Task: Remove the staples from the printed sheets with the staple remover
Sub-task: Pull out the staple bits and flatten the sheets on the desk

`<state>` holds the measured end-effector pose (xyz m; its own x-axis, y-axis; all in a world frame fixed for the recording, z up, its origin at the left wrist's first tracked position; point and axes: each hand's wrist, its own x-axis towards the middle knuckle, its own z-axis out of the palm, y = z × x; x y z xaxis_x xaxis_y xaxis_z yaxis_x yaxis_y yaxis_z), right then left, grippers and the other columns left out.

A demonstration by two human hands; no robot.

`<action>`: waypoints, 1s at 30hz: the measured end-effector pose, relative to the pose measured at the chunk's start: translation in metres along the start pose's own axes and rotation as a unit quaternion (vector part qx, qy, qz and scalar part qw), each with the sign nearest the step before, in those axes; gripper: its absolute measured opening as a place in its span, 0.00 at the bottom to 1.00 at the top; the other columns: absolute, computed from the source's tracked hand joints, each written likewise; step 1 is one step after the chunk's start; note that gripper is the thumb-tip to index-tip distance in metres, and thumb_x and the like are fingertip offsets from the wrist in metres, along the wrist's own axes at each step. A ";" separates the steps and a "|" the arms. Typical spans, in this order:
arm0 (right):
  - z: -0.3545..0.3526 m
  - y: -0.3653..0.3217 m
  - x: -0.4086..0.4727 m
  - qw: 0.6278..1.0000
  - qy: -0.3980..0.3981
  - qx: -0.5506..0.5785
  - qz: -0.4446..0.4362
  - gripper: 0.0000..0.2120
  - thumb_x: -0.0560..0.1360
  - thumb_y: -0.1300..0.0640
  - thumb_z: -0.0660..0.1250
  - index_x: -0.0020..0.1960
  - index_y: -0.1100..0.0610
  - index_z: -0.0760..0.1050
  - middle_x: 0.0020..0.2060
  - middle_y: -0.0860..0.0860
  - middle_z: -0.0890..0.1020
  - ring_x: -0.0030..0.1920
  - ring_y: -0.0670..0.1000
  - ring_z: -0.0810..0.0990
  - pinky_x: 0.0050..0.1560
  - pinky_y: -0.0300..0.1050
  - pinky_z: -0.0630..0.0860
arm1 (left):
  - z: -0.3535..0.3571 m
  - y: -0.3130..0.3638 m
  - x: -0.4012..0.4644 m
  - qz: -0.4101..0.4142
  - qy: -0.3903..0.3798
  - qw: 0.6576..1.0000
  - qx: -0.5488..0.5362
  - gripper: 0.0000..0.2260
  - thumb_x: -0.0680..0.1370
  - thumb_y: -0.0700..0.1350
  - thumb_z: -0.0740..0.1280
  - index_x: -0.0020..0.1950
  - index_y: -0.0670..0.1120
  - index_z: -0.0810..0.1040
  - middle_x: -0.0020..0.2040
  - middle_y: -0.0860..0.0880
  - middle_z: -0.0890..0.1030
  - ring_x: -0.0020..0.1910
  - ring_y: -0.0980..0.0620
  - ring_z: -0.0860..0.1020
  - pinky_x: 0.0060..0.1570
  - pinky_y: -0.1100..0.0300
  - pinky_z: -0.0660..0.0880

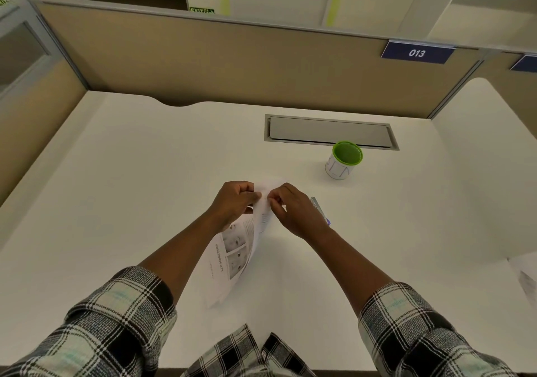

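Fingers (255, 195) of both hands pinch the top corner of the printed sheets (232, 248), whose long axis runs toward the body. Just right of the right hand (296, 211), touching it, the staple remover (316, 203) lies on the worktop (145, 173).

The scene is lit evenly and softly from overhead, with a warm yellowish cast. The white desk (145, 173) is rendered bright, nearly washed out, so the upper edge of the printed sheets (232, 254) is almost lost against it. Only faint, diffuse shadows are cast under the forearms and beside the green-rimmed cup (343, 160) (no hard glare is produced). Strong wide-angle bending is seen along the partition (203, 57). Slight softness is noted around the fingers.
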<state>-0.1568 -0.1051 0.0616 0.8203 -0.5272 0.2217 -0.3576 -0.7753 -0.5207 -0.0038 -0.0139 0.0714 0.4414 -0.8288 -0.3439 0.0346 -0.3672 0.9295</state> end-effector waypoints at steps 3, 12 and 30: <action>-0.002 -0.001 0.000 1.000 0.011 -0.008 -0.016 0.05 0.78 0.58 0.65 0.51 0.58 0.78 0.47 0.52 0.80 0.42 0.50 0.78 0.43 0.43 0.75 | 0.000 0.001 0.001 -0.009 0.004 1.000 -0.014 0.10 0.77 0.41 0.68 0.35 0.43 0.74 0.43 0.40 0.82 0.45 0.41 0.83 0.50 0.47 0.80; 0.001 0.001 0.001 0.990 0.001 -0.123 -0.075 0.05 0.75 0.60 0.67 0.44 0.60 0.80 0.37 0.55 0.81 0.35 0.56 0.79 0.35 0.53 0.77 | 0.005 0.000 -0.002 0.036 -0.006 0.996 0.081 0.05 0.74 0.39 0.71 0.39 0.39 0.80 0.35 0.45 0.81 0.36 0.50 0.81 0.38 0.61 0.78; 0.004 -0.001 0.004 0.981 0.013 -0.141 -0.132 0.07 0.65 0.68 0.72 0.36 0.62 0.74 0.30 0.55 0.75 0.28 0.56 0.72 0.26 0.51 0.73 | 0.002 -0.011 -0.001 0.054 -0.009 0.994 0.094 0.07 0.76 0.40 0.69 0.47 0.35 0.81 0.44 0.35 0.81 0.43 0.39 0.82 0.45 0.54 0.81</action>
<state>-0.1517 -0.1049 0.0595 0.8904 -0.3003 0.3422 -0.2458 -0.9497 -0.1938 -0.0063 -0.0095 0.0614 0.4167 -0.8746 -0.2479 -0.1803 -0.3468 0.9204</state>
